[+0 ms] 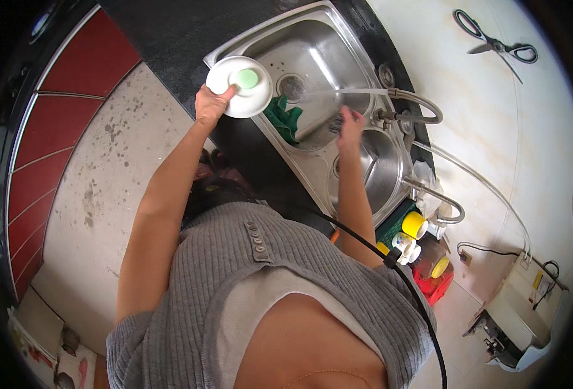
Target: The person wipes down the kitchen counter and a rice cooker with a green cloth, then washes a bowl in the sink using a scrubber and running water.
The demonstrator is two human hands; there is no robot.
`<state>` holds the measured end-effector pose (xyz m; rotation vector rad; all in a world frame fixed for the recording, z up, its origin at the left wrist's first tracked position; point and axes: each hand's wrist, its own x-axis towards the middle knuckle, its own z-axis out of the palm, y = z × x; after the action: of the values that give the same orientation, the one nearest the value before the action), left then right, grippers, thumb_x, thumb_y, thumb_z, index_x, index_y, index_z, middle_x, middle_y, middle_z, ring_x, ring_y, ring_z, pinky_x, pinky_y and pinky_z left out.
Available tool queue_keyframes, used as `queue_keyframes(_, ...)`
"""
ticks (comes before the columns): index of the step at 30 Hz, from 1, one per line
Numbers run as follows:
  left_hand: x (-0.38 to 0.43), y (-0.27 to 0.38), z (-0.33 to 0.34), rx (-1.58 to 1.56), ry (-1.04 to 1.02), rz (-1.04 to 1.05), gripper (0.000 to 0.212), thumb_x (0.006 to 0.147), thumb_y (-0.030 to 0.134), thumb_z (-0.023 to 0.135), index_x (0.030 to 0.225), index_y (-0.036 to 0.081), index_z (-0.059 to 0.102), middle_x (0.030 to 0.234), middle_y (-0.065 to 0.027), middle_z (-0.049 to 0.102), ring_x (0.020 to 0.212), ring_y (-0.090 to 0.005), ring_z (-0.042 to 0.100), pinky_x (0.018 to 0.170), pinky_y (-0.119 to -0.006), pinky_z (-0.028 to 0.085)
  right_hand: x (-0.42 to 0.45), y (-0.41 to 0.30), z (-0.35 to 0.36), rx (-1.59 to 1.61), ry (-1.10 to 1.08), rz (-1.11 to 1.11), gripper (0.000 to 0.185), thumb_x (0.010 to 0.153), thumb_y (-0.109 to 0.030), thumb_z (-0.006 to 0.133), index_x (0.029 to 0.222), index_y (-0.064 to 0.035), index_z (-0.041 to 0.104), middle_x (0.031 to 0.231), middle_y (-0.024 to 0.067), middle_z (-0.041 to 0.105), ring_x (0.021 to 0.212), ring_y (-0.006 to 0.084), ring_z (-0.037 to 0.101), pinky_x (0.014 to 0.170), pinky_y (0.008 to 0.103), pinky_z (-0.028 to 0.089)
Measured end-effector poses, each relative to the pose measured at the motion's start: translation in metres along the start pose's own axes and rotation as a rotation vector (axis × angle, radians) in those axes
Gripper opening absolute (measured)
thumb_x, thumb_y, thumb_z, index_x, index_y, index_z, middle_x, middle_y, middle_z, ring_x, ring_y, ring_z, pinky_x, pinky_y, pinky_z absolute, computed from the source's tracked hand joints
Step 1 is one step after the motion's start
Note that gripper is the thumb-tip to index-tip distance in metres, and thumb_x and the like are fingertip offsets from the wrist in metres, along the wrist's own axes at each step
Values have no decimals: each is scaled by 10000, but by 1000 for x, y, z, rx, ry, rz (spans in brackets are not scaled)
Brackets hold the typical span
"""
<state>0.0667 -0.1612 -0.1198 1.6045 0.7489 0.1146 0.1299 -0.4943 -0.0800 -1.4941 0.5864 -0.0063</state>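
My left hand grips the rim of a white plate, thumb on top, at the sink's near left corner. A round pale green piece, like soap, lies on the plate. My right hand, blurred, is over the divider between the two basins. A dark wiry scouring pad is beside its fingers; whether they hold it is unclear. Water runs from the flexible faucet into the larger steel basin. A wet green cloth hangs over that basin's near edge.
The smaller round basin has a second faucet. Beside it stand a green basket, a yellow cup, mugs and a lidded jar. Scissors hang on the wall. A black cable crosses near my right arm.
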Motion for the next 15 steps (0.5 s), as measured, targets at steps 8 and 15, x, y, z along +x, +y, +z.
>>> queue_keyframes(8,-7,17,0,66,-31,78,648,625,399,758,1018,-79,563,943,-184,647,879,-242,636,786,-315,490,49,-30,-129,-1221,474,-503,588,691,-404,674,1155,-92,490,1086,183,522,969,376,528,802,439,443)
queue_keyframes(15,-8,16,-10,35,-55,-67,659,651,337,779,1070,-87,498,958,-162,628,848,-199,624,755,-297,504,75,-43,-140,-1283,193,-442,416,791,-344,600,1104,-70,592,993,177,620,875,290,614,723,391,473)
